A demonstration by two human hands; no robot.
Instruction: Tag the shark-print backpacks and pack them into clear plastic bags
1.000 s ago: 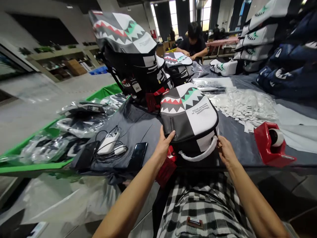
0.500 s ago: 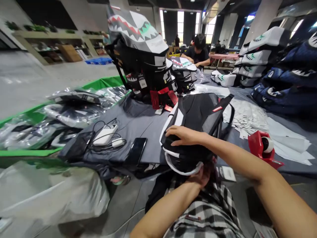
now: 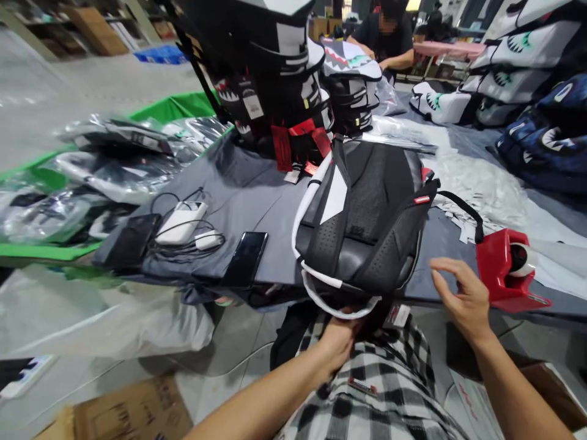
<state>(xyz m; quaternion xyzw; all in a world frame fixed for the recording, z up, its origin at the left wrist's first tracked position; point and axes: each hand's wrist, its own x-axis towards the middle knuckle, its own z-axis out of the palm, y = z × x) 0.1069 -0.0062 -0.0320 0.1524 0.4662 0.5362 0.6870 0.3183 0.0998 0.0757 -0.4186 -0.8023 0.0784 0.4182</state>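
Observation:
A black backpack (image 3: 367, 208) with white trim lies on the grey-covered table, straps facing up, its near end at the table edge. My left hand (image 3: 340, 339) is at that near end, below the white trim; its fingers are hidden under the bag. To the right of the backpack, my right hand (image 3: 463, 293) is raised with thumb and index finger curved and apart, nothing between them. It is close to a red tape dispenser (image 3: 498, 269). A white tag (image 3: 398, 316) hangs beside the bag's near end.
A phone (image 3: 246, 256) and a white charger with cables (image 3: 182, 223) lie left. Stacked backpacks (image 3: 279, 79) stand behind; more bags (image 3: 527, 79) are piled right. Plastic-wrapped bags (image 3: 110, 159) fill a green-edged container. A person (image 3: 385, 43) works across the table.
My right hand has come off the backpack and moved right, near the tape dispenser. The backpack's straps are now in fuller view. The camera view has tilted down.

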